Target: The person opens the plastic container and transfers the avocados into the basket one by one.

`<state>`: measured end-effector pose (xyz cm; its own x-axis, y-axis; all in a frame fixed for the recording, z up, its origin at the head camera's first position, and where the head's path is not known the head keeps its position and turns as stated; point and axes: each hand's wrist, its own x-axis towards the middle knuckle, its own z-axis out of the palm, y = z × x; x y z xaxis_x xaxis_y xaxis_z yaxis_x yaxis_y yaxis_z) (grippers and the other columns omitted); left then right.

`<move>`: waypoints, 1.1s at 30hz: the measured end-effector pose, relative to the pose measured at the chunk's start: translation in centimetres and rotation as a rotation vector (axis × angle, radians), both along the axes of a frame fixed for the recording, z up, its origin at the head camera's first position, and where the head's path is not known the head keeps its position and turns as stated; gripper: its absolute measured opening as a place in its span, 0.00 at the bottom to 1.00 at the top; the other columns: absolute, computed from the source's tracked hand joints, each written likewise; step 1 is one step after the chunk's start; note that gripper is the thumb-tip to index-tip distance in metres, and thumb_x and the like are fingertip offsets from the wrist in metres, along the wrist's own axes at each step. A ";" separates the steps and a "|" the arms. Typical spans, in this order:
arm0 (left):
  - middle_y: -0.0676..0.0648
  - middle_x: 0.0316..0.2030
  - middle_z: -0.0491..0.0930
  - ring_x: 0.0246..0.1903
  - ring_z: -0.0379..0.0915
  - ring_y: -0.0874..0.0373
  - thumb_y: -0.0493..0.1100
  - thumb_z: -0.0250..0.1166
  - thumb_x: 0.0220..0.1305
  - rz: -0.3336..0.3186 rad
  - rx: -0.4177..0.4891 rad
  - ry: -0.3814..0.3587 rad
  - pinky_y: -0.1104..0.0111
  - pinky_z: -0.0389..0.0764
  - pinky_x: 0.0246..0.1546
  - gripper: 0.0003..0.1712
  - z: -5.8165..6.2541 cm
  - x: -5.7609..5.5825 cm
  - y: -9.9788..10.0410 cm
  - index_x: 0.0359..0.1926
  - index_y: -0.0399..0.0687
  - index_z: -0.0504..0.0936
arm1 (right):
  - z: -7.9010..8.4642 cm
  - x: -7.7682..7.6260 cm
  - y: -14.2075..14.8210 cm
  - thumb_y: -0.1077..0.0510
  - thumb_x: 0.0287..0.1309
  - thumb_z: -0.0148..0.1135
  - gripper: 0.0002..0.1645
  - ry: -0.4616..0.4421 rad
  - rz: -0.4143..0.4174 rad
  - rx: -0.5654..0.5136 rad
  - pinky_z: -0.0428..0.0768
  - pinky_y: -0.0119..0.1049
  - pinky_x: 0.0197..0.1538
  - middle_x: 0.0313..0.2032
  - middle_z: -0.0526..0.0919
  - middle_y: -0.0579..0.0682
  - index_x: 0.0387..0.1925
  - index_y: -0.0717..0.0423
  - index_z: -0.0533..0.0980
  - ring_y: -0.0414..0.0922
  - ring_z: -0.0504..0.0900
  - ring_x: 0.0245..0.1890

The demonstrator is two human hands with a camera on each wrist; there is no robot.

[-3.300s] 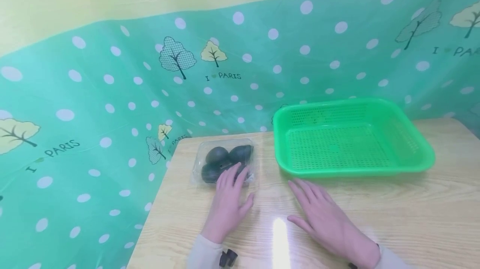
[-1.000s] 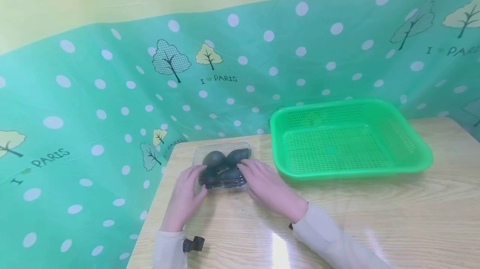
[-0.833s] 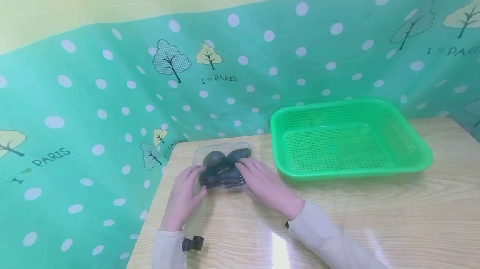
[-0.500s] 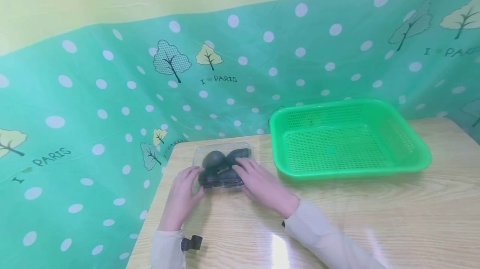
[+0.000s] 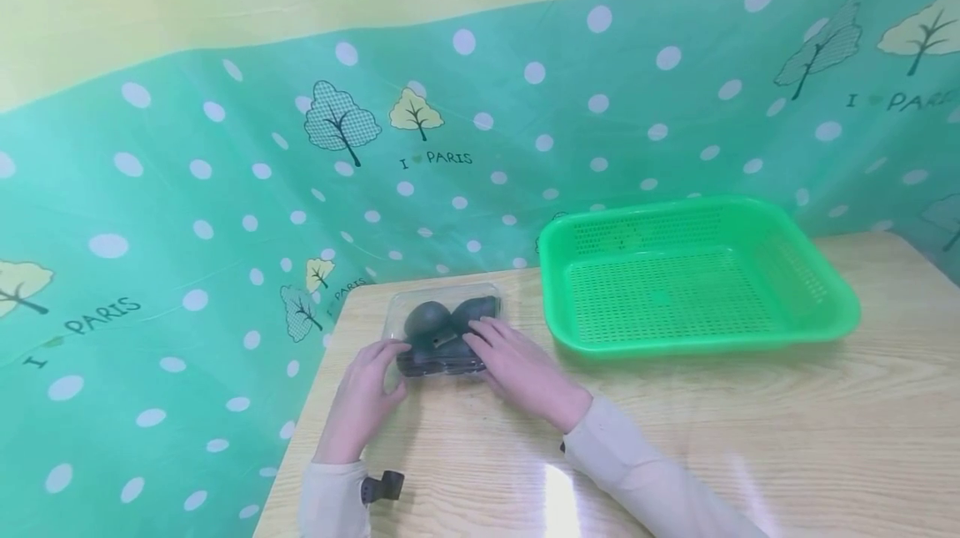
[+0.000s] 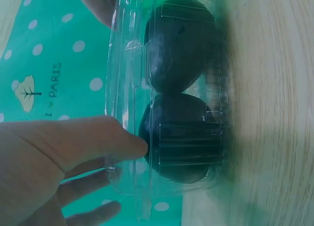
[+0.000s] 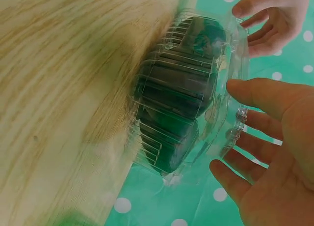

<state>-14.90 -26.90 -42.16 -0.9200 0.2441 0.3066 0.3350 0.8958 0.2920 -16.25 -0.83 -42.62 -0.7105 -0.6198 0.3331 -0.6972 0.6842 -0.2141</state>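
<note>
A clear plastic clamshell box (image 5: 442, 296) stands on the table, holding several dark, avocado-like fruits (image 5: 428, 319). My left hand (image 5: 362, 396) holds its front left corner, fingers over the lid and thumb against the front rim. In the left wrist view, that thumb presses the rim beside a dark fruit (image 6: 184, 137). My right hand (image 5: 528, 375) holds the front right corner with fingertips on top; in the right wrist view its thumb touches the rim and its fingers reach round the side. The lid looks closed over the fruits.
A green perforated plastic basket (image 5: 697, 344) with nothing in it stands right of the box at the back. Behind the wooden table (image 5: 675, 429) hangs a teal dotted cloth (image 5: 247, 288). Each wrist carries a small black camera, the left one (image 5: 384, 486) showing clearly.
My left hand has shifted from the box's right front to its left corner. My right hand has come from below the basket to the right corner, and lately slid slightly left.
</note>
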 end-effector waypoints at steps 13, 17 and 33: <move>0.41 0.56 0.78 0.59 0.72 0.42 0.25 0.73 0.44 0.020 0.002 -0.017 0.49 0.76 0.61 0.32 -0.2 0.1 0.3 0.53 0.43 0.80 | -0.3 -0.3 -0.5 0.59 0.56 0.70 0.32 0.046 -0.025 -0.001 0.72 0.41 0.69 0.62 0.75 0.56 0.62 0.60 0.73 0.51 0.72 0.64; 0.41 0.54 0.79 0.58 0.73 0.42 0.24 0.73 0.43 0.025 -0.001 -0.006 0.50 0.77 0.60 0.32 -0.3 0.1 0.5 0.52 0.42 0.80 | -0.5 -0.5 -0.4 0.59 0.54 0.71 0.31 0.063 -0.016 -0.025 0.74 0.41 0.66 0.60 0.77 0.55 0.60 0.61 0.74 0.50 0.73 0.61; 0.43 0.45 0.82 0.51 0.76 0.45 0.26 0.72 0.41 0.019 -0.101 0.125 0.54 0.81 0.54 0.28 -0.6 -0.1 1.0 0.48 0.41 0.81 | 0.5 -0.3 -1.0 0.61 0.58 0.68 0.18 0.322 -0.030 0.229 0.77 0.40 0.63 0.52 0.84 0.53 0.52 0.56 0.81 0.50 0.80 0.55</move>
